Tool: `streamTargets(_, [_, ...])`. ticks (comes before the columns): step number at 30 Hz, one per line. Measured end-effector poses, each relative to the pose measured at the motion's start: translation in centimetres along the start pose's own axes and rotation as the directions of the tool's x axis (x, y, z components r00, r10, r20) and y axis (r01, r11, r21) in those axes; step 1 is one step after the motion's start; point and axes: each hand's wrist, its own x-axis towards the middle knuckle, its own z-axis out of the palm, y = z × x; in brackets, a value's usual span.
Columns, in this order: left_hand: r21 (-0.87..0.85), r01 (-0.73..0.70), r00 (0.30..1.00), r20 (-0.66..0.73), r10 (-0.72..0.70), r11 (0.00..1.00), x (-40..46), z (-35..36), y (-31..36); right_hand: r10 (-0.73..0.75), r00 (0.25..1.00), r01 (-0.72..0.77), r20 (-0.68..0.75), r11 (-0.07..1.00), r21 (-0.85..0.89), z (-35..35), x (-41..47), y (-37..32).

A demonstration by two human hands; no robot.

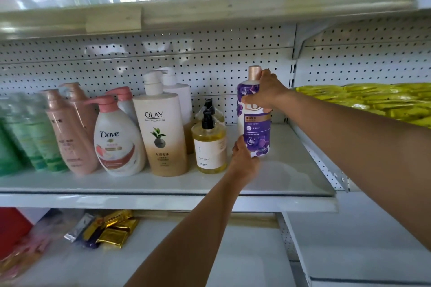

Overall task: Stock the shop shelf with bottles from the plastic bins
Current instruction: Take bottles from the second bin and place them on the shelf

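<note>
A tall white and purple bottle [256, 128] with a rose-gold cap stands upright on the white middle shelf [291, 177], to the right of the row of bottles. My right hand [265, 93] grips its neck and shoulder from the right. My left hand [243, 154] holds its base from the front left. Left of it stand a yellow pump bottle [211, 147], a tall Olay bottle [165, 135], a Dove bottle [116, 144], pink bottles [70, 130] and green tubes [28, 133]. No plastic bin is in view.
The pegboard back wall [210, 63] closes the shelf behind. The upper shelf [210, 9] carries clear boxes and white bottles. Yellow packets [373, 100] fill the neighbouring shelf at right. Gold foil packs [112, 228] lie on the lower shelf.
</note>
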Motion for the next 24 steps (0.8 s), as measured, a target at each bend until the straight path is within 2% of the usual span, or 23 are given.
streamTargets(3, [0.106, -0.035, 0.998, -0.043, 0.040, 0.994, -1.6, -0.9, 0.4, -0.008, 0.998, 0.001, -0.055, 0.992, -0.124, -0.1, -1.8, -0.1])
streamTargets(7, [0.206, -0.065, 0.993, -0.088, 0.085, 0.976, -5.1, -3.4, 1.2, -0.136, 0.969, 0.040, -0.208, 0.911, -0.410, -0.6, -6.2, 0.4])
streamTargets(11, [0.384, -0.121, 0.981, -0.096, 0.170, 0.915, -8.9, -6.2, 1.5, -0.212, 0.962, 0.092, -0.172, 0.845, -0.527, 0.1, -11.3, 1.1])
streamTargets(14, [0.446, -0.123, 0.987, -0.042, 0.158, 0.887, -11.6, -8.4, 0.4, -0.255, 0.951, 0.094, -0.175, 0.778, -0.621, 1.6, -15.0, 1.5])
streamTargets(17, [0.473, -0.092, 0.995, 0.021, 0.093, 0.876, -14.4, -10.1, -1.4, -0.273, 0.951, 0.129, -0.148, 0.780, -0.612, 3.4, -18.1, 2.3])
streamTargets(24, [0.534, 0.004, 0.998, 0.054, -0.039, 0.845, -21.1, -12.8, -7.3, -0.200, 0.980, 0.166, -0.006, 0.826, -0.539, 9.8, -26.1, 2.2])
